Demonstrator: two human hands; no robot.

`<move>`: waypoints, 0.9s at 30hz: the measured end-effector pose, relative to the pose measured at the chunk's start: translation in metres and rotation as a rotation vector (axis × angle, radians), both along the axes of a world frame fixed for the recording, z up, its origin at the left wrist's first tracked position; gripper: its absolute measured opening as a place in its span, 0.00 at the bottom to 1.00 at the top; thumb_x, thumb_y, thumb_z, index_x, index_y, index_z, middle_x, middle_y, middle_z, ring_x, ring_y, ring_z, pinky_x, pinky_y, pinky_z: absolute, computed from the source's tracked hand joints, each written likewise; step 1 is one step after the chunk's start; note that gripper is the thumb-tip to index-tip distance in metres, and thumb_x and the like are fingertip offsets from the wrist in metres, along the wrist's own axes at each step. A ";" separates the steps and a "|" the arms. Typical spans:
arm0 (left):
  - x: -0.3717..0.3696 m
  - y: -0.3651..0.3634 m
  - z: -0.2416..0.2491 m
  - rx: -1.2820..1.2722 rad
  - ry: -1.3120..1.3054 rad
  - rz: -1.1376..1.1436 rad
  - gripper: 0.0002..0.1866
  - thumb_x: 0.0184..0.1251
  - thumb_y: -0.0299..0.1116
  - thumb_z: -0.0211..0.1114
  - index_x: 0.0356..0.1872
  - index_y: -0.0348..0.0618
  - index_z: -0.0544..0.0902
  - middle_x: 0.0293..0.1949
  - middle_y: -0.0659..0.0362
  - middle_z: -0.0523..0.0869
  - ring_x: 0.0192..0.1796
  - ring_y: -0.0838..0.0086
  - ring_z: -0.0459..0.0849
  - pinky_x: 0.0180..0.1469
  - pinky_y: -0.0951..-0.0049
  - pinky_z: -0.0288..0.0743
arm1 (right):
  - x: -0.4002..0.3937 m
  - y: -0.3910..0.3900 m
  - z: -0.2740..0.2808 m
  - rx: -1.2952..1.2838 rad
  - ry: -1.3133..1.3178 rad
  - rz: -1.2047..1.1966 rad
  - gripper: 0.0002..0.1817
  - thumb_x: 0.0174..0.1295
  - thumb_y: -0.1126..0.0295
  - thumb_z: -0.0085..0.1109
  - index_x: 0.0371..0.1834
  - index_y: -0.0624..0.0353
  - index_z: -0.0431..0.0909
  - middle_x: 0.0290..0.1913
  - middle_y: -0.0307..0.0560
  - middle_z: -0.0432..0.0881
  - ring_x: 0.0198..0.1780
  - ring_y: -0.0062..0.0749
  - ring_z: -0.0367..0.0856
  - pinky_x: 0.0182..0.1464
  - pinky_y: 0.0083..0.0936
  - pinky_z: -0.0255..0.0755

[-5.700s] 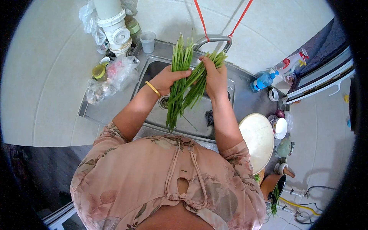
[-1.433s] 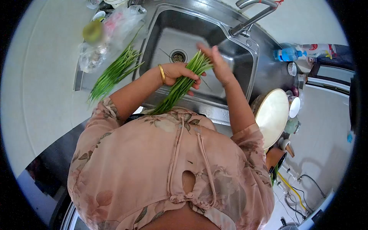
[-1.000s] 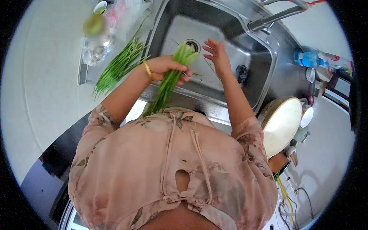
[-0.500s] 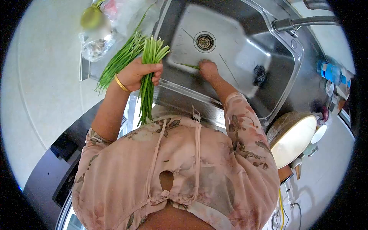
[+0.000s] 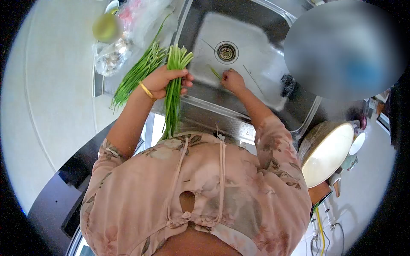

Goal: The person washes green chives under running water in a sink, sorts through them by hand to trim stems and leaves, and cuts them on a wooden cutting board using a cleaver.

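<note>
My left hand [image 5: 168, 81] is wrapped round a bunch of green stalks [image 5: 173, 102], pale cut ends up, at the sink's left edge. Over the basin of the steel sink [image 5: 260, 47], my right hand [image 5: 233, 81] is closed on a short green stalk piece [image 5: 214, 71], left of its fingers. A second pile of green stalks [image 5: 139, 74] lies behind my left hand on the counter side. Thin strands lie on the basin floor near the drain [image 5: 226, 52].
Clear plastic bags [image 5: 111, 57] and a blurred yellow-green object [image 5: 107, 28] are at the upper left. A dark scrubber [image 5: 288, 85] sits in the basin's right part. A large pale bowl [image 5: 331, 155] leans at the right. A grey blur covers the upper right.
The view has shifted slightly. The green piece at my right hand has gone from nearly level to slanting upward. My left hand still holds the bunch.
</note>
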State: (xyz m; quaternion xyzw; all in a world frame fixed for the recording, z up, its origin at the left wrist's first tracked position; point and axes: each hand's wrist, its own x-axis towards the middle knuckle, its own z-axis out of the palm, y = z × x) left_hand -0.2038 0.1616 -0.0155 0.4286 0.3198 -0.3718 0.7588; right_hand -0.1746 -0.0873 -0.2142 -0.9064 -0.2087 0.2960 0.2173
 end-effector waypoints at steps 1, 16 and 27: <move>0.004 -0.003 -0.001 0.030 0.037 0.047 0.10 0.60 0.32 0.60 0.40 0.39 0.73 0.37 0.54 0.81 0.37 0.69 0.82 0.33 0.68 0.79 | 0.004 -0.006 0.013 0.099 0.073 -0.080 0.09 0.45 0.67 0.57 0.27 0.60 0.77 0.33 0.49 0.77 0.36 0.38 0.77 0.38 0.33 0.72; 0.046 -0.171 0.051 -0.519 -0.218 -0.515 0.09 0.61 0.32 0.59 0.38 0.38 0.76 0.36 0.53 0.81 0.44 0.65 0.81 0.49 0.61 0.76 | -0.118 -0.068 0.228 0.706 -0.041 -0.829 0.05 0.49 0.75 0.56 0.28 0.61 0.71 0.27 0.38 0.70 0.29 0.20 0.68 0.31 0.18 0.63; -0.140 -0.381 0.134 -0.212 -1.175 -1.228 0.19 0.60 0.33 0.59 0.49 0.35 0.70 0.34 0.55 0.79 0.36 0.70 0.78 0.37 0.72 0.71 | -0.325 -0.224 0.317 0.650 -0.763 -1.166 0.36 0.55 0.67 0.58 0.65 0.64 0.51 0.59 0.58 0.64 0.57 0.43 0.65 0.56 0.34 0.63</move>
